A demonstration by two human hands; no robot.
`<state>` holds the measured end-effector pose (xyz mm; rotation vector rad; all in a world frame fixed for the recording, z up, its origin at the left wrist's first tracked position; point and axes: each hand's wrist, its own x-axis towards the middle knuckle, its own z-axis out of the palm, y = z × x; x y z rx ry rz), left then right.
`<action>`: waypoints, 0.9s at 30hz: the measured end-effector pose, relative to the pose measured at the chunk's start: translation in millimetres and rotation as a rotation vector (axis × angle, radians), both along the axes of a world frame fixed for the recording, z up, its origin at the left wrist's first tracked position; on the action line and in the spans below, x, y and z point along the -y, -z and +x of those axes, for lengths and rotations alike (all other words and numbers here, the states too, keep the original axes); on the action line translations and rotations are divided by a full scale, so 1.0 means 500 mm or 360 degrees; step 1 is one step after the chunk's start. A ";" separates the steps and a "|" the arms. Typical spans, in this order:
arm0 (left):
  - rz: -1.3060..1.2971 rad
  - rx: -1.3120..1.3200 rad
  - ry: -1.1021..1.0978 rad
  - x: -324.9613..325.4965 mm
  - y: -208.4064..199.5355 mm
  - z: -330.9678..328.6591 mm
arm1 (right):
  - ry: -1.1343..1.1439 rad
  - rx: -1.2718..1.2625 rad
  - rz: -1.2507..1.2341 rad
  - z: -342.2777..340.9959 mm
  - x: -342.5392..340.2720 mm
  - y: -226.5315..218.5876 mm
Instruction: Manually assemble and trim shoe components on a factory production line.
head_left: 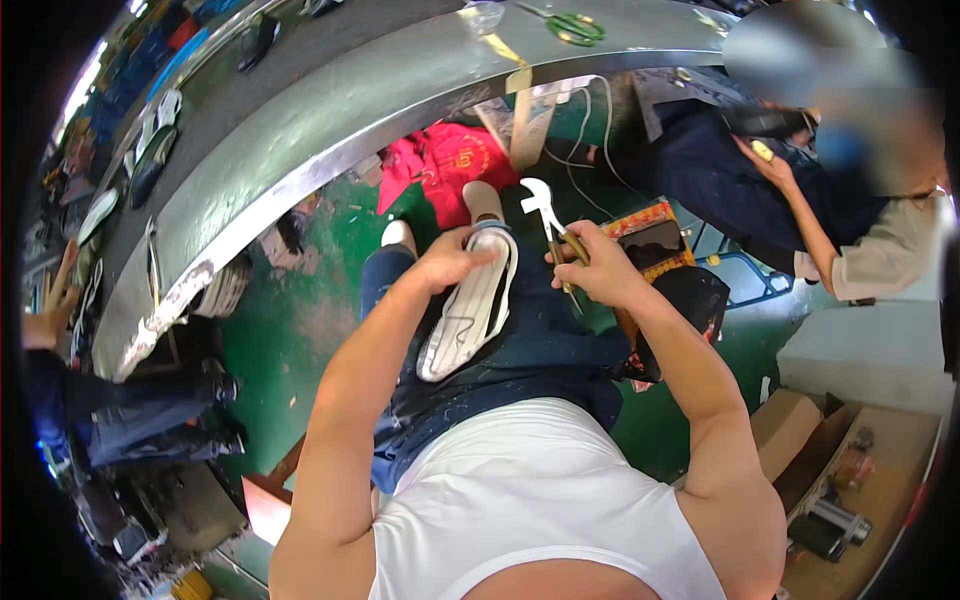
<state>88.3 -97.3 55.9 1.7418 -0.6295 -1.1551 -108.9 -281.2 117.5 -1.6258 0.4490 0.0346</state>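
A shoe lies upside down across my lap on dark blue trousers, its pale underside facing up and a dark line marked near the heel. My left hand grips its far end, thumb on top and fingers round the side. To the right, my right hand is closed round the brownish handles of a pair of lasting pliers. Their white hooked head points away from me, beyond the shoe's right side and apart from it.
A metal-edged bench curves across the front, carrying green-handled scissors and several shoes. A red bag lies beneath. At right sits a co-worker, near a dark phone; a cardboard box stands behind. Another person's legs show left.
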 end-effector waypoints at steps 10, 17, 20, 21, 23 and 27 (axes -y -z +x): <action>-0.0867 0.0072 -0.0467 -0.181 -0.033 -0.053 | -0.0566 -0.0356 0.0106 -0.032 -0.155 -0.039; -0.0819 -0.0070 -0.0525 -0.222 -0.035 -0.046 | -0.0624 -0.0117 -0.0023 0.017 -0.195 0.013; -0.0754 -0.0060 -0.0512 -0.225 -0.046 -0.035 | -0.0650 -0.0046 0.0129 0.038 -0.188 0.044; -0.0709 -0.0069 -0.0496 -0.226 -0.048 -0.033 | -0.0654 -0.0048 0.0126 0.046 -0.189 0.040; -0.0660 -0.0027 -0.0500 -0.226 -0.044 -0.026 | -0.0648 -0.0152 0.0320 0.062 -0.188 0.026; -0.0645 0.0024 -0.0568 -0.227 -0.017 -0.021 | -0.0698 -0.0420 0.0061 0.089 -0.173 0.009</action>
